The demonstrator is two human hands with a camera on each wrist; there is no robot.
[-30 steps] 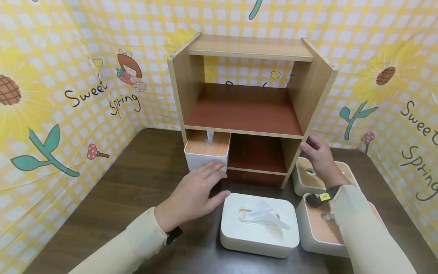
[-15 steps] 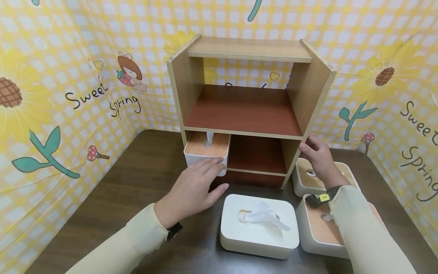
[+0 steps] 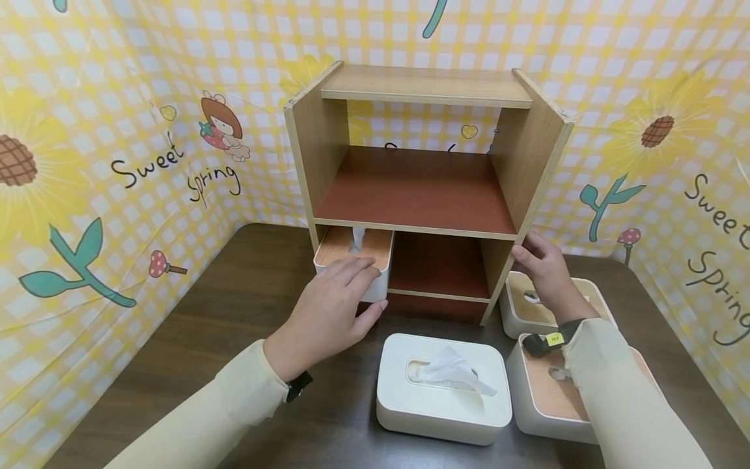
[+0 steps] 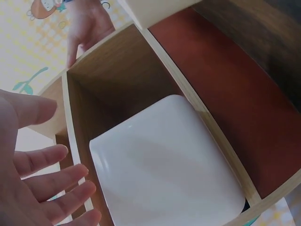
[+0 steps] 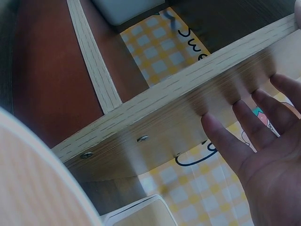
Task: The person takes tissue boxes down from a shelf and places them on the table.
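In the head view, a white tissue box [image 3: 331, 249] with a wood-look lid stands in the lower left compartment of the wooden shelf [image 3: 426, 228], its front end jutting out. My left hand [image 3: 325, 309] overlaps that front end, fingers extended and thumb apart. The left wrist view shows the box's smooth white end [image 4: 164, 162] beside the spread fingers [image 4: 59, 181], with part of the compartment hidden behind it. On the shelf's right side, my right hand [image 3: 546, 270] rests straight fingertips [image 5: 207, 123] against the outer face of the side panel [image 5: 141, 141], thumb near its front edge.
A cream tissue box [image 3: 410, 404] with a tissue sticking out lies in front of the shelf. Two wood-lidded boxes, a nearer one [image 3: 541, 391] and a farther one [image 3: 577, 296], stand at right, partly under my right arm. Patterned cloth [image 3: 176, 65] surrounds the dark table [image 3: 176, 365].
My left hand has moved slightly up and forward over the front end of the tissue box in the shelf. The right hand stays at the side panel.
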